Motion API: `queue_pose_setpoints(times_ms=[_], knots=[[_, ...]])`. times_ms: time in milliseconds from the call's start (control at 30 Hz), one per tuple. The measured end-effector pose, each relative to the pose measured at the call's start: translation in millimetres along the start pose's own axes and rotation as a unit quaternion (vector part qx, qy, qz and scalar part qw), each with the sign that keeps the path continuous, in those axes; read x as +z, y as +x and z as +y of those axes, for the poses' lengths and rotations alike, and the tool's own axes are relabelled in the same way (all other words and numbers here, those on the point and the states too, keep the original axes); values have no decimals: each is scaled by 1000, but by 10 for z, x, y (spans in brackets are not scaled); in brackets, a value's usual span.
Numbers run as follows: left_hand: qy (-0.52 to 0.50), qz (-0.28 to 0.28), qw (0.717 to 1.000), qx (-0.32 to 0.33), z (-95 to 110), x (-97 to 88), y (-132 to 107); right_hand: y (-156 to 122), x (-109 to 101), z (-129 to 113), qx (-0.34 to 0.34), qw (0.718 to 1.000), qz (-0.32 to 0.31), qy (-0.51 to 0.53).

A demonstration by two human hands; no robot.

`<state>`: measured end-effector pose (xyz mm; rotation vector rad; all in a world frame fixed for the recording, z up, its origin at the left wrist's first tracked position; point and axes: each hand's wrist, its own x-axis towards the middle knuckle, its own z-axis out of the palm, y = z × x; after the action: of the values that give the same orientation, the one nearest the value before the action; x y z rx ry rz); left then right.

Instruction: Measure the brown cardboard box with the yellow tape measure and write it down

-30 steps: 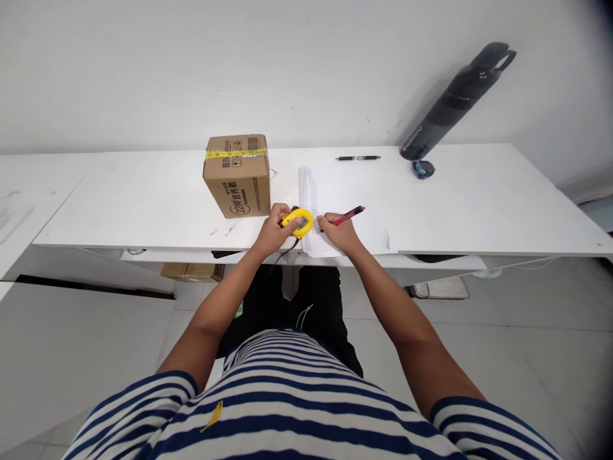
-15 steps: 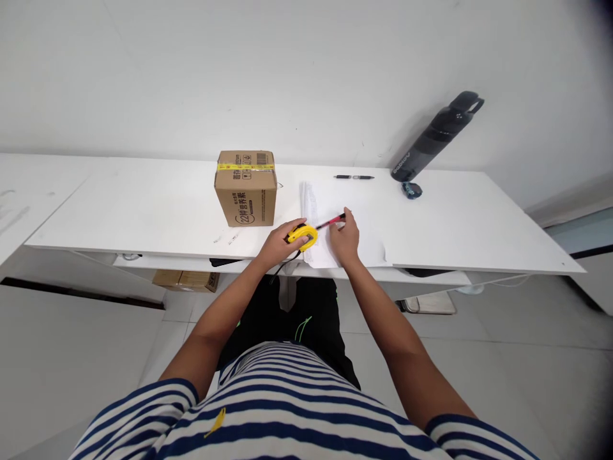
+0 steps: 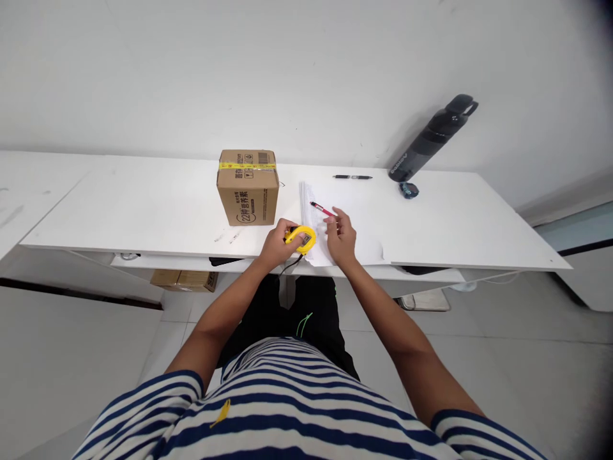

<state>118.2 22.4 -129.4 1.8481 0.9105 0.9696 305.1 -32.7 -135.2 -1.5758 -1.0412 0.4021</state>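
Observation:
A yellow tape measure (image 3: pixel 311 234) is gripped in my left hand (image 3: pixel 276 246), the thumb lying across its face. Its black wrist strap (image 3: pixel 288 264) dangles by the desk's front edge. My right hand (image 3: pixel 341 244) holds a red pen (image 3: pixel 324 209) between thumb and fingers; the pen's black end points up and left, away from the palm. Beneath the pen and right hand lies a stack of white paper (image 3: pixel 366 230), its left side bearing faint marks and its front right corner curled. The tape measure is over the paper's left edge.
A cardboard box (image 3: pixel 249 206) with yellow tape stands left of the paper. Behind the paper lies a black pen (image 3: pixel 352 177). A dark bottle (image 3: pixel 426 142) and a small dark object (image 3: pixel 408 190) are at the right. The white desk (image 3: pixel 143 204) meets the wall (image 3: pixel 287 76).
The red pen has swung round in my right hand: it slanted down-left toward the tape measure, and now its free end points up-left. The tape measure has tilted slightly in my left hand.

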Motion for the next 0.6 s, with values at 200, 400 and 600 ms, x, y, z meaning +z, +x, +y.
queue_pose_setpoints(times_ms=[200, 400, 600], knots=[[-24, 136, 984, 115, 320, 91, -233, -754, 164, -614, 50, 982, -51, 175], [38, 226, 946, 229, 724, 83, -350, -1001, 302, -1013, 130, 949, 69, 278], [93, 209, 908, 350, 969, 15, -453, -1106, 210, -1174, 93, 945, 86, 300]])
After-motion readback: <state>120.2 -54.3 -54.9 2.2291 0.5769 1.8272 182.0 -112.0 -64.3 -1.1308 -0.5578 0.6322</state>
